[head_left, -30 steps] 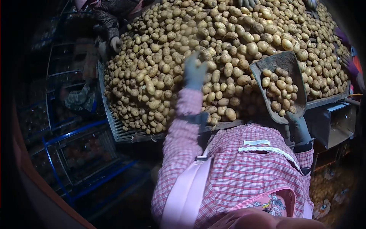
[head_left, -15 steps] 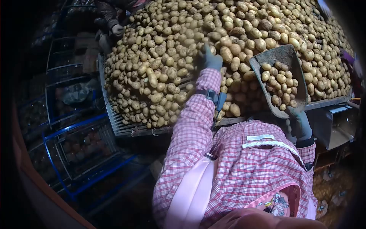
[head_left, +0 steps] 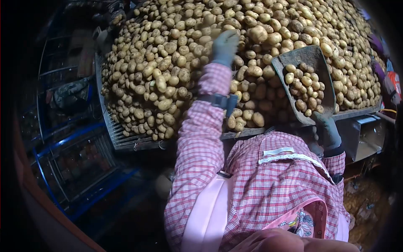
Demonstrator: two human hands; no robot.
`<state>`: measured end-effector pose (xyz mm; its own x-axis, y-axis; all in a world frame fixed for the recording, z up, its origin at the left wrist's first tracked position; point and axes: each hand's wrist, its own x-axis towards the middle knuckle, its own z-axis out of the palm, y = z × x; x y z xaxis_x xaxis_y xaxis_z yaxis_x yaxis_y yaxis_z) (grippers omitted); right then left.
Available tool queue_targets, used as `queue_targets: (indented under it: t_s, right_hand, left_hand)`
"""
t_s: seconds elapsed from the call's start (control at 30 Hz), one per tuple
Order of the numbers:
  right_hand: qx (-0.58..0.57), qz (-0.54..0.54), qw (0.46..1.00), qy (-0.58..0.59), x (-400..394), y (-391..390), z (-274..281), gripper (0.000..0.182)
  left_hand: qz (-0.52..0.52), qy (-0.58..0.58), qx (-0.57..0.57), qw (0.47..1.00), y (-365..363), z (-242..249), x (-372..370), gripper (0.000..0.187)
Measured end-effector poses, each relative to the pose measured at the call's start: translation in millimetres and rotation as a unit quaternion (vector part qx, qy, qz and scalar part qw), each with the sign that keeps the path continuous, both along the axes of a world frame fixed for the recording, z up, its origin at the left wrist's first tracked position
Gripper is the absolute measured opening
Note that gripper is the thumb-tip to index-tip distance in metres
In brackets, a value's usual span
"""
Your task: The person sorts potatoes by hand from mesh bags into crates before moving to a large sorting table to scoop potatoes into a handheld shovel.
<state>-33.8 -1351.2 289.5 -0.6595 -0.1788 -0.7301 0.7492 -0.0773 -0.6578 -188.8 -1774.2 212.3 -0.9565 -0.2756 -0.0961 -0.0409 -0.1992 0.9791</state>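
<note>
A large heap of potatoes point(head_left: 161, 65) lies on a slatted metal table. My left hand point(head_left: 225, 45), in a grey glove, is over the middle of the heap, its fingers smeared by motion. Just beyond it is a blurred potato point(head_left: 208, 19); whether the hand touches any potato cannot be made out. My right hand point(head_left: 327, 131), also gloved, is closed at the near end of a worn scoop point(head_left: 326, 71). The scoop rests tilted on the heap's near edge, with several smaller potatoes point(head_left: 307, 86) inside.
Slatted table edge point(head_left: 110, 122) runs along the left. Blue metal frames point(head_left: 75, 138) stand at the lower left. An open box point(head_left: 367, 136) is beneath the table's right end. Another person's hand point(head_left: 118, 19) shows at the upper left, and purple sleeves point(head_left: 378, 69) at the far right.
My left hand has moved up and slightly left over the heap. My right hand and the scoop hold nearly the same place. The other person's hand at the upper left has shifted up and left.
</note>
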Motion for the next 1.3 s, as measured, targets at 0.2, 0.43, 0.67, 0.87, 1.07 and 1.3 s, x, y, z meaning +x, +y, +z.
queue_targets:
  t_s: [0.2,0.43,0.67,0.87,1.07,1.3]
  right_hand:
    - [-0.018,-0.048,0.999,-0.011,8,-9,11,0.023]
    - [-0.009,-0.048,0.999,-0.016,15,5,-5,0.024]
    - [-0.005,-0.070,0.997,-0.009,14,-4,-3,0.022]
    - [-0.037,-0.019,0.999,-0.016,10,-5,-5,0.024]
    - [0.002,-0.035,0.999,0.006,12,-16,13,0.026]
    - [0.017,-0.048,0.999,-0.014,13,-14,17,0.025]
  left_hand:
    - [-0.029,-0.059,-0.361,0.930,-56,-53,27,0.021]
    - [-0.045,-0.273,-0.463,0.842,-5,-32,8,0.053]
    - [-0.081,-0.220,-0.432,0.871,-11,-58,3,0.046]
    - [-0.104,-0.222,-0.486,0.839,-2,-55,5,0.026]
    - [-0.078,-0.124,-0.496,0.856,14,-59,18,0.021]
    - [0.038,-0.123,-0.492,0.861,32,-71,15,0.020]
